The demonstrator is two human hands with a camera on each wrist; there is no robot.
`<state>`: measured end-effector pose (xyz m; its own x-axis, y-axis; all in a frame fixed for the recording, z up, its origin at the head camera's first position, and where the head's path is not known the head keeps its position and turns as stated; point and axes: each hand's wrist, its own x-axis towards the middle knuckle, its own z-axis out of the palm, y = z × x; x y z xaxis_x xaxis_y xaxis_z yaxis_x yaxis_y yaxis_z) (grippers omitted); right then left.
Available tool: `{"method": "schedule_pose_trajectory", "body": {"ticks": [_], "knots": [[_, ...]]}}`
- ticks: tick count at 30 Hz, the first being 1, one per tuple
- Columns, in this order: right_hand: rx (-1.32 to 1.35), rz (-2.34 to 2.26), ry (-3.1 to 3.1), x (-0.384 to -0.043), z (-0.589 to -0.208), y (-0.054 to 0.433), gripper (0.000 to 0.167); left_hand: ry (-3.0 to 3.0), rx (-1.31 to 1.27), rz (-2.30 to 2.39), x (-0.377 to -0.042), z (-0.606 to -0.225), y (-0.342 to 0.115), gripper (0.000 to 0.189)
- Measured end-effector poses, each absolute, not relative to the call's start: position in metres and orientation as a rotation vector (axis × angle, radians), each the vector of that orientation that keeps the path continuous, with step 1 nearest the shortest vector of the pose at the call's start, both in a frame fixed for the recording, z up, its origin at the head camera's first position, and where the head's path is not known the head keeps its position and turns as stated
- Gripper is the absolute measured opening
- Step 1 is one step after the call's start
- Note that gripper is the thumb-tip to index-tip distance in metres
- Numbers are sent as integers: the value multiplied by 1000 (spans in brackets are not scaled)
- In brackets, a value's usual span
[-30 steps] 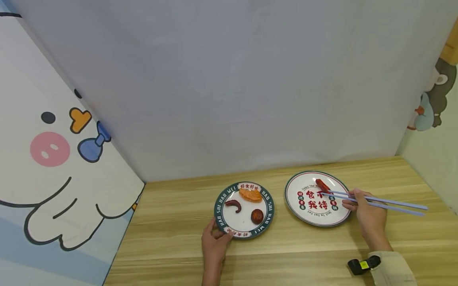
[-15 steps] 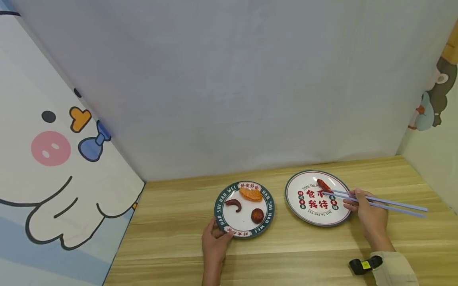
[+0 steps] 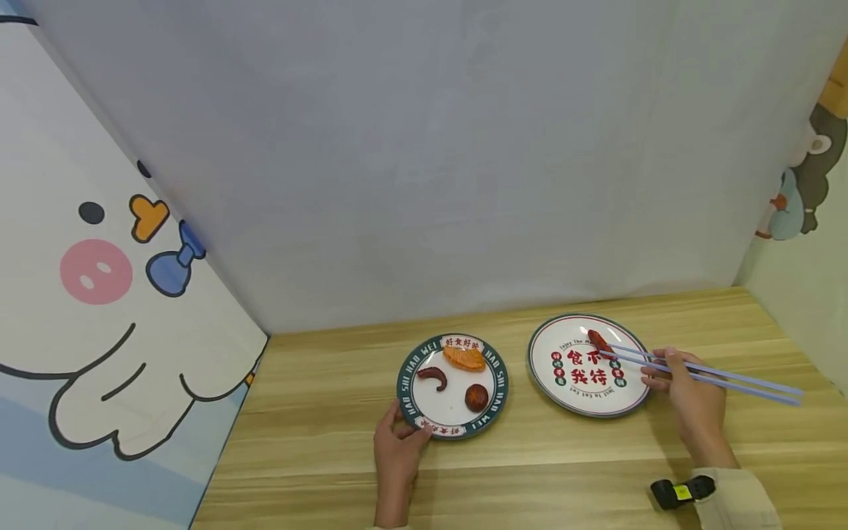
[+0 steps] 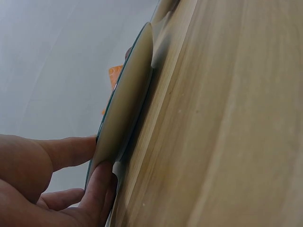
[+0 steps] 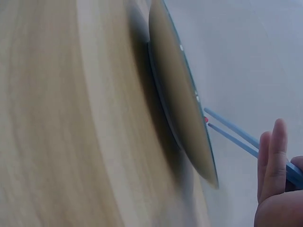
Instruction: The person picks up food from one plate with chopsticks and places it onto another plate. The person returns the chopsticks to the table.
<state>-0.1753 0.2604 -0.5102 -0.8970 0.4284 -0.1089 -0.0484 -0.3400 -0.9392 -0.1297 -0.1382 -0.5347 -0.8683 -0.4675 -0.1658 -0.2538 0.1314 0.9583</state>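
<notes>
My left hand (image 3: 400,447) pinches the near-left rim of a green-rimmed plate (image 3: 405,383); in the left wrist view its thumb lies on the rim, with fingers (image 4: 97,189) against the underside. On that plate are an orange salmon-like slice (image 3: 464,359), a dark red curled tentacle-like piece (image 3: 433,377) and a round brown piece (image 3: 476,398). To the right, my right hand (image 3: 692,401) grips a pair of pale blue chopsticks (image 3: 735,377). Their tips are at a long red food piece (image 3: 599,342) on the white plate (image 3: 570,397) with red characters.
Both plates stand on a wood-grain table (image 3: 318,434). A pale grey cloth backdrop (image 3: 450,184) rises behind it, and a panel with cartoon prints (image 3: 165,272) stands on the left. A black strap (image 3: 682,492) is on the right wrist.
My right hand and the chopsticks have shifted slightly right. The red piece's far end has moved a little to the right. The left hand stays at the green-rimmed plate.
</notes>
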Motion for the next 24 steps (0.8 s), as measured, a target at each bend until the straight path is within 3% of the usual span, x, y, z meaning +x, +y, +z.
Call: {"method": "schedule_pose_trajectory", "body": {"ticks": [24], "knots": [[-167,2157,-1876,-171,-496,233,21,-2238,755,-1824,-132,-537,-138,80]]}}
